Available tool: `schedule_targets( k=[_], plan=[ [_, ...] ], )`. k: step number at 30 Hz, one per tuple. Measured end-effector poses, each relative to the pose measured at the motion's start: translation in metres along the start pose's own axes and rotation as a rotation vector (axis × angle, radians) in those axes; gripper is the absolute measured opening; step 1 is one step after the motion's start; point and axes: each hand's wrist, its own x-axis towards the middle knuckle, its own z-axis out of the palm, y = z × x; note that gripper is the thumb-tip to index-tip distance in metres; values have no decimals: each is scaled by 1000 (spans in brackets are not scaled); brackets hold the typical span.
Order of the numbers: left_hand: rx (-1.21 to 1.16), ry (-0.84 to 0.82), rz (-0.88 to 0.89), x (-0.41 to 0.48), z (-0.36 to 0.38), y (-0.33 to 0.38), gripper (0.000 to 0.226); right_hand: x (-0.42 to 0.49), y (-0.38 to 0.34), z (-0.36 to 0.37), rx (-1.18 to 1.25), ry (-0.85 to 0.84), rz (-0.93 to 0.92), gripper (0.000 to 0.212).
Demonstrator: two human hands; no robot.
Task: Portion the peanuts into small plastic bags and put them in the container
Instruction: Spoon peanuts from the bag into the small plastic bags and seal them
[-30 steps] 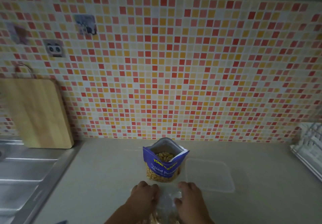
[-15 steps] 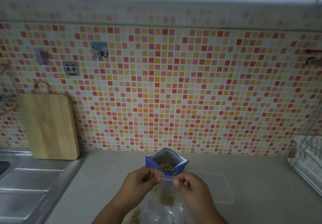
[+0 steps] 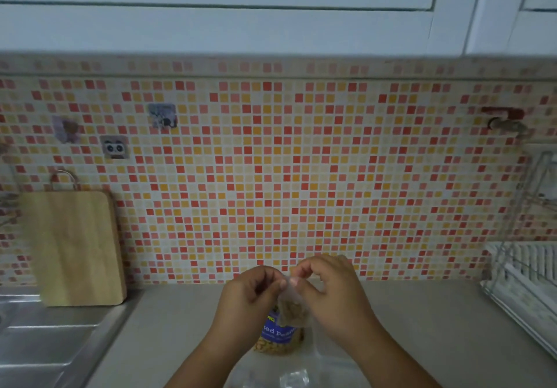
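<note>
Wall (image 3: 301, 176) of mosaic tile fills the field beyond both hands. Counter (image 3: 437, 327) runs under them and out to either side. Sink (image 3: 45, 342) lies well to the left of the left hand (image 3: 250, 294), with the board (image 3: 72, 246) leaning on the wall behind it. Rack (image 3: 524, 282) stands well to the right of the right hand (image 3: 328, 288).

Hand state: both are raised above the counter, close together. The fingertips of each pinch the top edge of the bag (image 3: 291, 306). The bag hangs between the two hands, clear of the counter. A small load of peanuts (image 3: 294, 312) sits in its lower part.

Packet (image 3: 278, 335) stands on the counter directly under the hands, partly hidden by the bag and both wrists. Loose clear plastic (image 3: 294, 378) lies nearer the person, between the forearms; its nature cannot be determined.

Progress assessment: one portion is loaded, and the grip suggests the mouth is being closed. Sealing and transfer to the container remain. The container cannot be made out. The packet shows more peanuts, so further portions probably remain. The count of finished bags cannot be determined.
</note>
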Motion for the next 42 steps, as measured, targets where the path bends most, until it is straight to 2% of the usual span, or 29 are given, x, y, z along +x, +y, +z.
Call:
schedule_targets(
  k=[3,11,15,22,30,32,34,37,38,42],
  plan=[
    [75,45,50,1,0,5,22,5,-8,-5,-79,-3,-53,6],
    [218,109,144,2,-3,12,27,12,-11,-2,-294,11,-220,17],
    [226,118,132,2,-3,13,29,13,-2,10,-453,96,-283,12],
    [244,127,125,4,-6,14,25,13,14,13,-441,169,-350,10],
    [165,129,33,5,-15,11,19,12,29,9,-417,162,-336,11],
    [114,114,4,5,-15,11,17,10,27,10,-324,158,-288,16],
    [59,91,-29,5,-15,8,17,5,22,12,-84,94,-138,19],
    [-52,48,-119,0,-10,-7,17,-7,21,23,446,-158,152,10],
    [-79,28,-156,-2,-9,-14,16,-11,25,30,534,-221,220,3],
    [-196,-86,-367,-12,-6,-55,9,-29,54,66,497,-295,448,12]
  ],
)
